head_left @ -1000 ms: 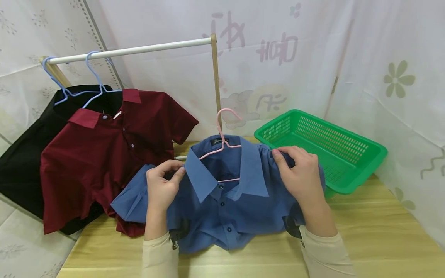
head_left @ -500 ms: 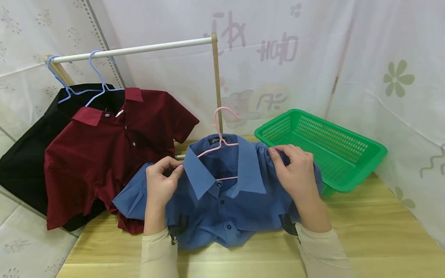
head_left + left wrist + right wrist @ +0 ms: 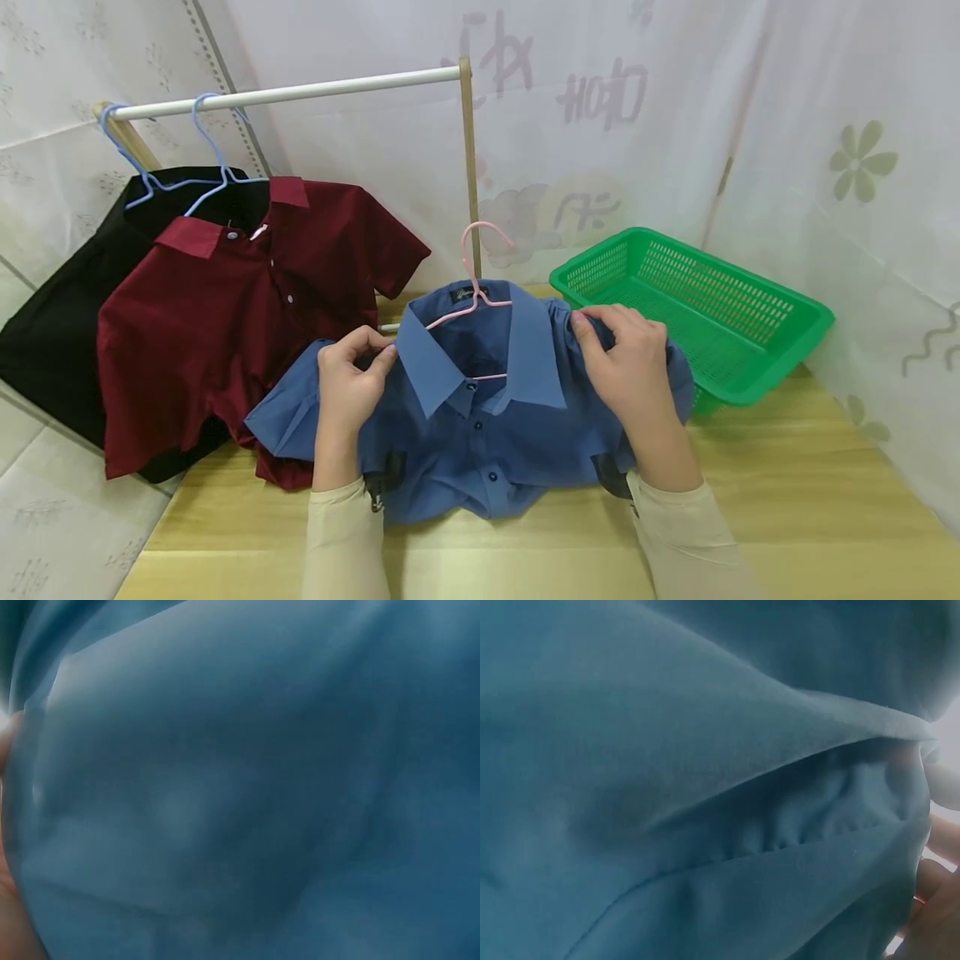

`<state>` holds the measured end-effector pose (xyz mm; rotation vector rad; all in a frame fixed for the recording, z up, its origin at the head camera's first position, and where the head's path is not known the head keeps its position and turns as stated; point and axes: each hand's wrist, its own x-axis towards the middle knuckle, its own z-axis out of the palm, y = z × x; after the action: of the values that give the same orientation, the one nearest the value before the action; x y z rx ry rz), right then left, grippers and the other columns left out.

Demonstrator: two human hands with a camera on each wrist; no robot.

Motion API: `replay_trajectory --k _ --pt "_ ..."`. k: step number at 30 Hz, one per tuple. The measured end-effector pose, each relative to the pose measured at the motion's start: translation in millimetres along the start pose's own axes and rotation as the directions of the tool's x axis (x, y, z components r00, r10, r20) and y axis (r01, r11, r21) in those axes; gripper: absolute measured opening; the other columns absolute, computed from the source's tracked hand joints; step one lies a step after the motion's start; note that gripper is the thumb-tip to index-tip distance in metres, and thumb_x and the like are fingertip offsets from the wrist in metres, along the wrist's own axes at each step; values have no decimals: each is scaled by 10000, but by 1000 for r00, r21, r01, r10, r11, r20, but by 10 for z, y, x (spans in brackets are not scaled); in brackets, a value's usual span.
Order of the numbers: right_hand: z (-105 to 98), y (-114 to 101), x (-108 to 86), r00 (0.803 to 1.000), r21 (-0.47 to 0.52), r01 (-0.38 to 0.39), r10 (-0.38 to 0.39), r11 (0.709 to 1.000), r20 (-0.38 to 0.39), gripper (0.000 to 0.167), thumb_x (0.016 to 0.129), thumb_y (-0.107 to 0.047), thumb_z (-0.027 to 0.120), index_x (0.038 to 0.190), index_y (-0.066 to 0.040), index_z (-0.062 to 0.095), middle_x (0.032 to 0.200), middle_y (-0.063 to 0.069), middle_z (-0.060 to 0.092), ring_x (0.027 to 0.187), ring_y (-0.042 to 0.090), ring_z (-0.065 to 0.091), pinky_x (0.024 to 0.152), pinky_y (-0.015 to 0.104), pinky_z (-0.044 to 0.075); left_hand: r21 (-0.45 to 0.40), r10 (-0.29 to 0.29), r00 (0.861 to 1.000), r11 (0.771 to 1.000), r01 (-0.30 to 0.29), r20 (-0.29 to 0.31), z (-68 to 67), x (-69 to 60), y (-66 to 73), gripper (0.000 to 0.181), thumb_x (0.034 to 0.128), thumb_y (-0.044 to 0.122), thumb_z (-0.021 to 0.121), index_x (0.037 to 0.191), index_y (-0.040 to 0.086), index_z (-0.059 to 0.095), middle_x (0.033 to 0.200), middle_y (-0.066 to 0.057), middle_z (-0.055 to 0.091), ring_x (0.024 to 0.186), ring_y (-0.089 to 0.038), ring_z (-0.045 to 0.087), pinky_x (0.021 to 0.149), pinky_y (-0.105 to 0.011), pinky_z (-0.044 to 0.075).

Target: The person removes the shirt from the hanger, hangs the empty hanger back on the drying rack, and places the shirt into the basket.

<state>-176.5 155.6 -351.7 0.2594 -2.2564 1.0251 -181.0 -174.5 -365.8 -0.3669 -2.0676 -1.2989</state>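
A blue collared shirt (image 3: 480, 450) hangs over a pink hanger (image 3: 476, 275), whose hook rises above the open collar. My left hand (image 3: 351, 379) pinches the cloth of one shoulder beside the collar between thumb and forefinger. On the other shoulder, near a gathered seam, my right hand (image 3: 626, 354) pinches the fabric. Both wrist views are filled by blue cloth close to the lens; fingers (image 3: 945, 840) show at the right edge of the right wrist view. Most of the hanger's arms are hidden inside the shirt.
A rack with a white rail (image 3: 300, 90) stands at the back left. A dark red shirt (image 3: 247, 308) and a black garment (image 3: 60, 333) hang there on blue hangers (image 3: 213, 158). Behind my right hand sits a green basket (image 3: 795, 333) on the wooden table (image 3: 810, 500).
My right hand has shifted slightly left with the shoulder cloth, and the collar side there has moved a little the same way. The whole head view has shifted slightly. Both pinches persist.
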Motion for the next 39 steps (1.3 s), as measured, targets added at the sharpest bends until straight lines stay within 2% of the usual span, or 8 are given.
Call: replay_trajectory --k 7,11,19,24,30,32,35,39 --pt "-42 -94 51 999 20 19 -18 1000 -27 213 1046 -163 674 1156 -4 766 1108 233 754 1076 462 648 1010 652 352 -5 45 999 999 -46 -12 -26 59 106 101 864 -122 763 838 -24 758 808 -190 775 717 23 612 672 -134 480" --pt "-66 -159 104 999 24 30 -29 999 -14 226 1058 -164 655 1183 -4 755 1142 241 745 1088 466 639 1035 663 342 -10 64 997 998 -64 -31 -40 92 150 105 864 -129 759 842 -26 767 782 -190 762 698 8 591 647 -142 465" --pt "-91 -329 148 1000 55 17 -16 998 -9 250 1073 -143 619 1242 -3 738 1208 251 735 1154 474 637 1094 661 340 -22 62 997 998 -62 -40 -54 130 291 105 874 -114 755 852 -14 781 747 -178 732 689 -26 567 650 -158 466" --pt "-56 -423 150 1000 139 23 -22 990 -6 328 1106 -122 496 1349 -16 689 1295 264 705 1204 478 631 1160 606 330 -46 59 997 997 -61 -44 -42 112 375 107 864 -123 755 863 -20 784 746 -183 723 687 -34 574 653 -161 474" --pt "-44 -451 131 998 168 64 -65 984 -3 400 1108 -60 373 1361 -23 680 1302 242 699 1184 445 630 1145 554 348 -50 71 996 996 -74 -55 -75 84 386 123 852 -143 752 872 -28 790 737 -185 716 685 -28 572 660 -155 479" --pt "-69 -433 127 994 183 105 -107 978 -3 384 1092 -12 397 1352 -10 680 1303 239 690 1172 430 634 1104 534 403 -42 86 994 995 -89 -66 -106 67 376 121 855 -145 750 868 -32 790 732 -187 709 683 -28 562 656 -156 473" --pt "-132 -371 135 987 197 157 -159 968 -5 319 1053 50 515 1317 7 689 1301 227 672 1177 409 627 1052 515 465 -28 115 990 993 -117 -77 -165 35 372 122 857 -147 746 869 -35 791 726 -182 706 678 -22 551 640 -156 463" --pt "-283 -295 171 990 131 140 -141 981 -3 224 995 -31 713 1215 -9 748 1208 216 705 1162 405 639 1034 515 490 -38 160 983 986 -164 -94 -249 -3 399 118 859 -151 743 865 -42 787 716 -186 711 662 -11 559 616 -156 458"
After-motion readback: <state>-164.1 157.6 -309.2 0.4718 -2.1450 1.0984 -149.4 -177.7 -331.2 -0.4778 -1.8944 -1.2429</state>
